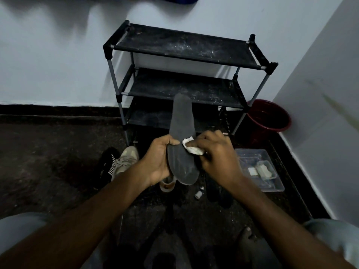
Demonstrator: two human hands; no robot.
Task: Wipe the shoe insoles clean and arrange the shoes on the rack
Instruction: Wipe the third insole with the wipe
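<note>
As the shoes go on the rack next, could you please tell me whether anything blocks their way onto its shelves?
Nothing visible does: the rack carries only dust, and the red bucket stands beside it, to the right. The insole, held by the left hand, hides part of the lower shelves from view.

left hand (158, 158) grips grey insole (181, 136) | right hand (217, 154) presses white wipe (191, 146) on it (rack (184, 47) behind)

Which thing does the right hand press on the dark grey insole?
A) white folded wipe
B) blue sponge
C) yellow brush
A: the right hand pinches a white folded wipe against the dark grey insole that the left hand grips.
</note>
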